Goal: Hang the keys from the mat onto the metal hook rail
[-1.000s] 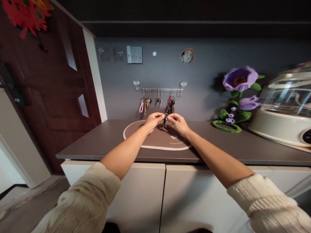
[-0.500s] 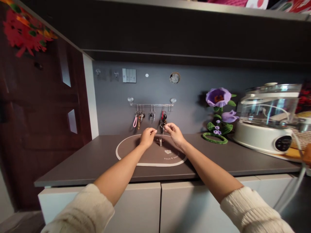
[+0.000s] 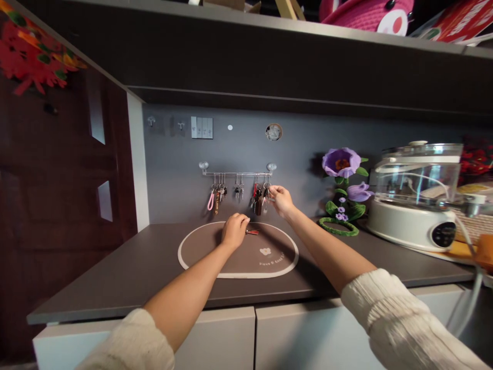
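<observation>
Counter (image 3: 115,272) stretches wide left of the mat (image 3: 200,257). Left hand (image 3: 234,231) rests near the mat's far edge, fingers pinched on a red-tipped key (image 3: 252,232) lying flat. Right hand (image 3: 281,199) is up at the rack (image 3: 236,174), right end, pinching the hanging bunch (image 3: 259,198). Flower (image 3: 342,195) stands close on the right.

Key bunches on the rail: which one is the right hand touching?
The rightmost bunch on the rail; the right hand pinches it, the others hang free.

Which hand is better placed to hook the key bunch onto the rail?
Right, probably: the right hand holds the key bunch at the rail; the left hand rests low on the mat.
</observation>
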The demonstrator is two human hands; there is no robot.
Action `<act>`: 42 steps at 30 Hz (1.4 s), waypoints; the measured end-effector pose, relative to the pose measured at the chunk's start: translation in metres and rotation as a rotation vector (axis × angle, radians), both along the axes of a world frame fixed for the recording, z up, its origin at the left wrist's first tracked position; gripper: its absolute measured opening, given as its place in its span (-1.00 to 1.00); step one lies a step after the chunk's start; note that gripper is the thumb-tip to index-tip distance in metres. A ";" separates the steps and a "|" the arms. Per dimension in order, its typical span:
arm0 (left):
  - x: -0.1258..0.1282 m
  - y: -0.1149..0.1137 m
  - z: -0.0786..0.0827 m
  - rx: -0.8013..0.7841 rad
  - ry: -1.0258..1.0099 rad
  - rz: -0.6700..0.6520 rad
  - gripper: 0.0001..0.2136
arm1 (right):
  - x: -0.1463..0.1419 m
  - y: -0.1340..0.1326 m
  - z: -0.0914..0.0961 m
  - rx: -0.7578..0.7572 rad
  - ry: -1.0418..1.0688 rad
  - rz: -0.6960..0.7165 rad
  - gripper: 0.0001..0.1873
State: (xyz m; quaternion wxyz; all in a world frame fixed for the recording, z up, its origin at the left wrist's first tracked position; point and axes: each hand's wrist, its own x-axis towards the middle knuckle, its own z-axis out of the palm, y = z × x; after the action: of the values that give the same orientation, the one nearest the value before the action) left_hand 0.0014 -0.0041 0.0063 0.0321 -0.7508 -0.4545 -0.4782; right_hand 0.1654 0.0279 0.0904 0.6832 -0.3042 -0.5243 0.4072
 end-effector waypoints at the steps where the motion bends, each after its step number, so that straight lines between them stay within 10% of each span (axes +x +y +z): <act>1: 0.000 0.000 -0.001 -0.001 0.003 0.001 -0.77 | 0.000 0.004 0.004 -0.012 0.014 -0.003 -0.84; 23: -0.003 0.002 -0.001 -0.051 -0.050 0.047 -0.79 | -0.010 0.053 0.014 -0.261 0.198 -0.131 -0.84; 42: -0.006 0.009 -0.004 -0.067 -0.073 0.067 -0.81 | -0.001 0.057 -0.006 -0.137 -0.029 -0.224 -0.78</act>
State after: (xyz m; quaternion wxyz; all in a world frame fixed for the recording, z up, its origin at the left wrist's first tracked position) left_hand -0.0046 0.0054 0.0023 0.0062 -0.7179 -0.4962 -0.4883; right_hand 0.1641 0.0852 0.0841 0.6945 -0.4126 -0.4679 0.3586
